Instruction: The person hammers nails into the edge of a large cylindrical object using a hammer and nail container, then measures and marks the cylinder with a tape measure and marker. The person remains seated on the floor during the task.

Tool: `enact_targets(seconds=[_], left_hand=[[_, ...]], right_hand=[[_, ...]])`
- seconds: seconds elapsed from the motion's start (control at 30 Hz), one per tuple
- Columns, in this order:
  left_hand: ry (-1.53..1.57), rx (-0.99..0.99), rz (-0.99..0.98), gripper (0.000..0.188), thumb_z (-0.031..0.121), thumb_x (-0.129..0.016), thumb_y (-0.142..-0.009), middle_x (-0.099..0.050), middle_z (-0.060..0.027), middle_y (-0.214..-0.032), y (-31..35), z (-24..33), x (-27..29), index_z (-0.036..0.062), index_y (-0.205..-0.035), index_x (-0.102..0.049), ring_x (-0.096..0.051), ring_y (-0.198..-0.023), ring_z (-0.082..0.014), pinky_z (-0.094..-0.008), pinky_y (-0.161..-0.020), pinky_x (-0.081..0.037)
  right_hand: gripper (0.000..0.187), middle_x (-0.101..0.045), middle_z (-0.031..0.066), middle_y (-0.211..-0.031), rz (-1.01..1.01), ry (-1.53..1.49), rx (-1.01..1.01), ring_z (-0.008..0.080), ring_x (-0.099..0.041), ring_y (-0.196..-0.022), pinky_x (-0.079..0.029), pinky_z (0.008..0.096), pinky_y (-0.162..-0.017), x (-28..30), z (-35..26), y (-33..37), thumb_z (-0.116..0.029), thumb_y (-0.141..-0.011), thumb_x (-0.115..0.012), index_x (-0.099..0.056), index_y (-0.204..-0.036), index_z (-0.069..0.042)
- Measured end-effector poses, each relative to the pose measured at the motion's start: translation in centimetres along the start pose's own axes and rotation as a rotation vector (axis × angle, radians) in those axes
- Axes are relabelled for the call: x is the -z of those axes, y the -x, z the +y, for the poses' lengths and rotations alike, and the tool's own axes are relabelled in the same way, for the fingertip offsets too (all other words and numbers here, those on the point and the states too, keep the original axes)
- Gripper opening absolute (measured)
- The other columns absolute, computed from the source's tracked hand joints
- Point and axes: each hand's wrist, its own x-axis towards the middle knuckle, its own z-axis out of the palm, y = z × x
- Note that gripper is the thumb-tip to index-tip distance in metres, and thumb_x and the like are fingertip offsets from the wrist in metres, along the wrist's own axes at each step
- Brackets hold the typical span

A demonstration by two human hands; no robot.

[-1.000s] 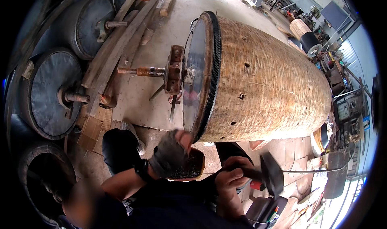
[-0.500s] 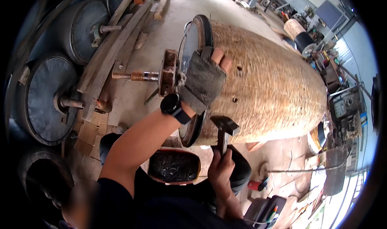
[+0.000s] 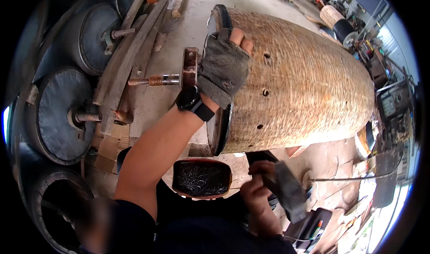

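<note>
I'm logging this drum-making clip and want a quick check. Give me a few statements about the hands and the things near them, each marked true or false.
1. The left hand wears a fingerless glove and grips the drum at its rim. True.
2. The right hand is empty. False: it holds a hammer.
3. The red tray holds dark nails. True.
4. The drum stands upright. False: it lies on its side.

My left hand (image 3: 224, 66), in a grey fingerless glove, reaches up and forward with its bare fingertips curled over, a black watch on the wrist, forearm stretched long. My right hand (image 3: 257, 187) stays low near my body, fist closed, knuckles up.
</note>
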Motion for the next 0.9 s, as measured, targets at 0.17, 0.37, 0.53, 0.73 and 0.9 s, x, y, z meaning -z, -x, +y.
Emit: enact_targets(seconds=[0.17, 0.37, 0.53, 0.73, 0.9], left_hand=[[-0.013, 0.108, -0.063, 0.02, 0.004, -0.063, -0.077, -0.053, -0.0101, -0.097, 0.0, -0.4, -1.0, 0.0098, -0.096, -0.06, -0.057, -0.089, -0.0324, -0.0451, -0.075, -0.047], [-0.295, -0.064, -0.105, 0.012, 0.008, -0.062, -0.083, -0.054, -0.014, -0.098, -0.6, -1.0, 0.6, 0.0076, -0.095, -0.059, -0.057, -0.093, -0.0334, -0.0455, -0.079, -0.047], [0.134, -0.075, 0.051, 0.029, 0.003, -0.064, -0.086, -0.061, -0.0137, -0.096, 7.9, 2.4, 5.0, 0.0077, -0.115, -0.066, -0.061, -0.085, -0.032, -0.0411, -0.074, -0.053], [0.614, 0.227, -0.098, 0.052, -0.006, -0.058, -0.09, -0.063, -0.0113, -0.103, 17.8, 7.0, 8.1, 0.0018, -0.141, -0.05, -0.062, -0.092, -0.0235, -0.0372, -0.082, -0.052], [0.802, 0.363, -0.25, 0.06, -0.007, -0.057, -0.091, -0.062, -0.009, -0.102, 19.1, 6.1, 7.3, 0.0051, -0.148, -0.042, -0.062, -0.087, -0.0158, -0.034, -0.076, -0.053]], right_hand=[[0.031, -0.064, 0.0256, -0.085, -0.081, 0.056, -0.27, 0.0472, -0.064, -0.074, -0.05, 0.05, -0.06, -3.4, 3.0, 2.5, -0.007, -0.092, -0.066, -0.05, -0.117, 0.003], [0.011, -0.058, 0.0194, -0.07, -0.003, -0.026, -0.236, 0.0382, -0.058, -0.057, -0.045, 0.0413, -0.052, -2.3, 1.8, 5.5, -0.006, -0.098, -0.06, -0.051, -0.103, 0.0], [0.012, -0.056, 0.017, -0.066, 0.015, -0.161, -0.387, 0.0299, -0.056, -0.053, -0.043, 0.0389, -0.051, -1.6, 1.0, 6.2, -0.011, -0.101, -0.058, -0.052, -0.102, 0.0], [0.019, -0.059, 0.0246, -0.067, -0.003, -0.216, -0.322, 0.047, -0.06, -0.06, -0.043, 0.0497, -0.051, -1.5, 2.0, 5.8, -0.012, -0.098, -0.062, -0.049, -0.105, 0.0], [0.019, -0.059, 0.0254, -0.067, -0.061, -0.185, -0.365, 0.0473, -0.06, -0.061, -0.043, 0.0505, -0.052, -1.9, 2.3, 5.6, -0.013, -0.098, -0.061, -0.049, -0.104, 0.0]])
